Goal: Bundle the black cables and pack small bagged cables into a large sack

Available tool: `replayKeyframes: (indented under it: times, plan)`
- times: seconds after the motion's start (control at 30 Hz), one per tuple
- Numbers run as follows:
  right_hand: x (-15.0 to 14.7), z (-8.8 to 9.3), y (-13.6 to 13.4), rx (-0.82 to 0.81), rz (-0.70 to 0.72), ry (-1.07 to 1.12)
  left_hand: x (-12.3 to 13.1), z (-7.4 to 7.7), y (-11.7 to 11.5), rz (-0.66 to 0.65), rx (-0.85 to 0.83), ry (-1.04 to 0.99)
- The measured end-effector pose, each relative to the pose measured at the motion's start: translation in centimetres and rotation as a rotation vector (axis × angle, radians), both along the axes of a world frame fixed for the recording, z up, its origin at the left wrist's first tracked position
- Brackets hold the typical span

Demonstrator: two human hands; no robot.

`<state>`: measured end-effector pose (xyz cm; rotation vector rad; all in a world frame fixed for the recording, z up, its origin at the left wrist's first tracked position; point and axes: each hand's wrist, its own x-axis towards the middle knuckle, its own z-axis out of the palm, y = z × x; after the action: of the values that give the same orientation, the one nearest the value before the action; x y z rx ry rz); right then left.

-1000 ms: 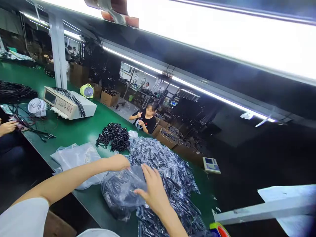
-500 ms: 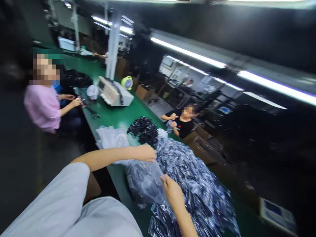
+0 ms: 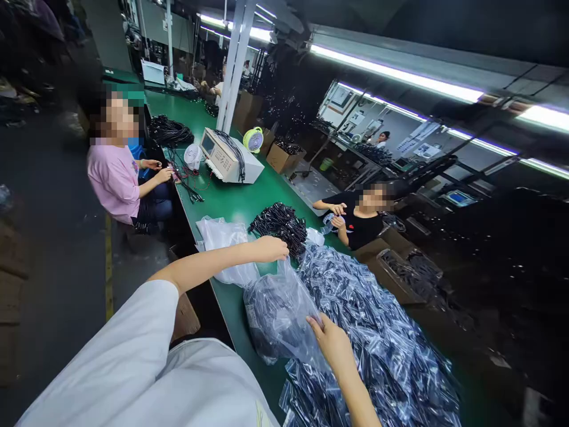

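Observation:
A large clear plastic bag (image 3: 284,314) stands on the green table, bulging with small packets that look dark through the film. My left hand (image 3: 270,249) pinches its upper edge on the far side. On the near right side, my right hand (image 3: 333,341) grips the same rim between thumb and fingers. The film is drawn out between both hands. Right beside the bag spreads a big heap of small clear packets (image 3: 368,320) with dark cables inside. Beyond my left hand lies a pile of black cables (image 3: 280,225), and flat clear bags (image 3: 224,237) lie to its left.
On the green table (image 3: 226,207) farther off stand a bench instrument (image 3: 229,157), a white fan (image 3: 192,157) and a green fan (image 3: 253,140). One person (image 3: 118,178) sits at the left edge, another (image 3: 364,219) across the table. Cardboard boxes (image 3: 391,261) stand at the far side.
The view has swung, so the scene sits farther right and is sharper. Both my hands keep hold of the bag's rim, and the film between them looks more stretched up.

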<state>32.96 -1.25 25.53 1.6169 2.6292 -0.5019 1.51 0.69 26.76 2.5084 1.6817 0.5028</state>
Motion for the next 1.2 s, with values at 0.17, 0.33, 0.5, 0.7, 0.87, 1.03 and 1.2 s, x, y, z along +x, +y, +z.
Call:
replayKeyframes:
  times: [0.17, 0.33, 0.5, 0.7, 0.87, 1.03, 1.2]
  plan:
    - [-0.1, -0.3, 0.6, -0.185, -0.103, 0.255, 0.9, 1.1, -0.3, 0.074, 0.002, -0.152]
    - [-1.1, 0.2, 0.0, -0.284, -0.237, 0.53, 0.9, 1.5, 0.1, 0.145, 0.011, -0.39]
    - [-3.5, 1.3, -2.6, -0.436, -0.442, 0.821, 0.4, -1.7, -1.3, 0.285, -0.032, -0.692]
    - [-1.8, 6.4, -3.4, -0.54, -0.582, 1.1, 1.9, -12.0, -6.9, 0.522, -0.338, -0.876]
    - [4.9, 11.3, -2.7, -0.472, -0.723, 1.312, 4.9, -18.0, -9.9, 0.492, -0.645, -0.943]
    - [11.5, 15.8, -1.6, -0.186, -0.763, 1.336, 6.5, -19.6, -11.7, 0.443, -0.795, -0.963]
    - [20.9, 18.4, 3.9, 0.063, -0.871, 1.327, 7.3, -20.8, -12.7, 0.517, -0.89, -0.96]
